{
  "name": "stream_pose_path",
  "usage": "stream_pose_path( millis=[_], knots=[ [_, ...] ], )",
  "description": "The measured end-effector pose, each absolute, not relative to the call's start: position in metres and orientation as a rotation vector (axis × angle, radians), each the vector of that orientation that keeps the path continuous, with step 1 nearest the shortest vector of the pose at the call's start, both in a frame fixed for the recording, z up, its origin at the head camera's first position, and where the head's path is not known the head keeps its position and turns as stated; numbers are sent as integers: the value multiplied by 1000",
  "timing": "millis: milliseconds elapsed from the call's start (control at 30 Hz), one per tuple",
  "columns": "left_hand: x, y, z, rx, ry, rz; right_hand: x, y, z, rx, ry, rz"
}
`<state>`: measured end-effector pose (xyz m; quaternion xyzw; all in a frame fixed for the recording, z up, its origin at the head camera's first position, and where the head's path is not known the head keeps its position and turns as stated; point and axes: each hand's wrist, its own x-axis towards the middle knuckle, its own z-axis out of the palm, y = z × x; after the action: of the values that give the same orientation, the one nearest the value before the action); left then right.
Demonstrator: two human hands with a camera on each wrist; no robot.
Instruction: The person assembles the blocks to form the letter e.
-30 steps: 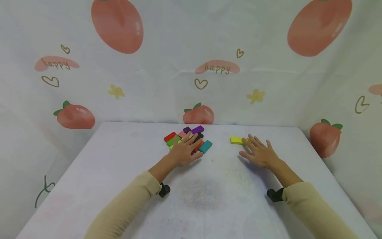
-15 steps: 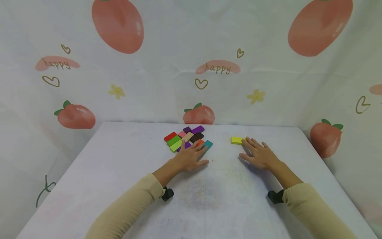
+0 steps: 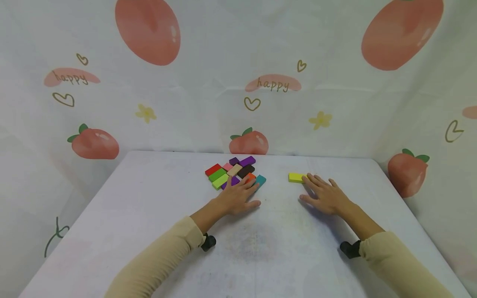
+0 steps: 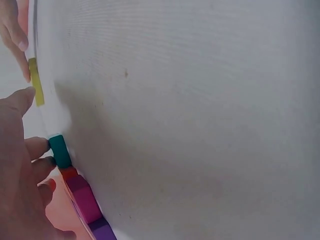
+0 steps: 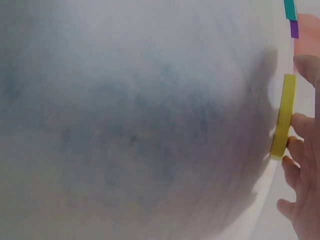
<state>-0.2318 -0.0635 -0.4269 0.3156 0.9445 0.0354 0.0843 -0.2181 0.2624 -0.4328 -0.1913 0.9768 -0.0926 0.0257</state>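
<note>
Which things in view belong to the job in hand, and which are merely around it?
Likely in the job:
yellow rectangular block, at the right hand
grouped multicoloured rectangular blocks, at the left hand

Likely just around it:
white tabletop
white peach-printed cloth backdrop
black wrist-worn cameras

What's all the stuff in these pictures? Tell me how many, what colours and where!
Flat-topped table: 1, white, in front of the person.
Peach-print cloth: 1, mostly white, hanging behind the table.
Small rectangular blocks in a group: at least 12 (some are partly covered), red block, green block, lime block, pink block, beige block, dark-brown block, orange block, teal block, magenta block and three purple blocks, towards the table's far side.
Yellow rectangular block: 1, yellow, right of that group.
Rounded wrist cameras: 2, black, one at each wrist.
Long sleeves: 2, beige, on the forearms.
Left hand: 1, bare, at the group's near side.
Right hand: 1, bare, at the yellow block's right end.
</note>
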Motion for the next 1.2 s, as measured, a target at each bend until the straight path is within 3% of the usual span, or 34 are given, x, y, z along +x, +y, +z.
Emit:
stream_pose_path(
  millis=[700,1200],
  knots=[
    [-223,-72,-428,1359,2745,105,-184,267,-433,-794,3062,-193],
    [-220,-66,-432,1487,2748,165,-157,263,-433,-938,3095,-173]
  ],
)
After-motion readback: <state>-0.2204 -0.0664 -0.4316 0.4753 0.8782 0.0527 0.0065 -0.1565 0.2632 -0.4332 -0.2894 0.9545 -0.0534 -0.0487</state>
